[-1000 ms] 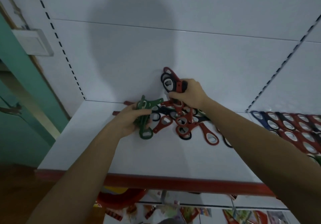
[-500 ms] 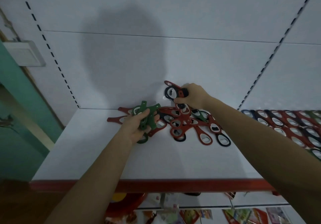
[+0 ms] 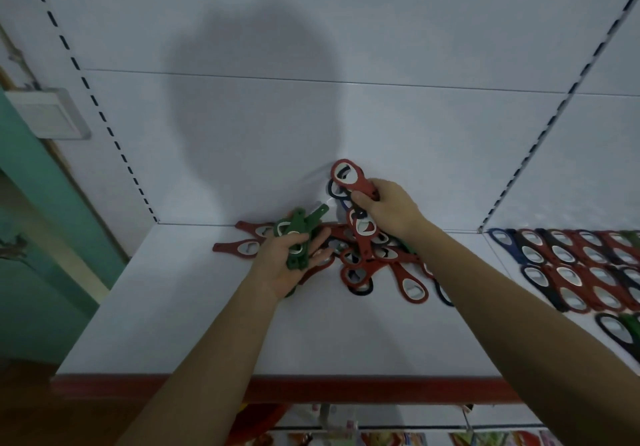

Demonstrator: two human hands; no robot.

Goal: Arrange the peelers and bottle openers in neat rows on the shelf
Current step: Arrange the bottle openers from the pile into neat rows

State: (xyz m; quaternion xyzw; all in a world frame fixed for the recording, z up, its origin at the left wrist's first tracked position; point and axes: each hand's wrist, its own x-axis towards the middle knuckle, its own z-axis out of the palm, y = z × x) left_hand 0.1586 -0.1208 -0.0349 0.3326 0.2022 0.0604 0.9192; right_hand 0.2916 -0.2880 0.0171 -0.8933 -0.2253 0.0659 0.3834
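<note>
A loose heap of red and dark bottle openers (image 3: 374, 265) lies at the back middle of the white shelf (image 3: 194, 321). My left hand (image 3: 284, 265), palm up, holds a bunch of green bottle openers (image 3: 299, 237) just left of the heap. My right hand (image 3: 389, 211) grips several red and dark bottle openers (image 3: 349, 179) above the heap's back, their heads sticking up against the back panel. Two red openers (image 3: 242, 248) lie apart at the left of the heap.
Neat rows of red, blue and dark openers (image 3: 581, 265) cover the neighbouring shelf section on the right. A red strip (image 3: 311, 388) edges the shelf front. Slotted uprights (image 3: 104, 113) run up the back wall. Packaged goods hang below.
My left hand has turned palm up with the green openers in it. My right hand stays at the back of the heap, with a red opener now on top of its bunch.
</note>
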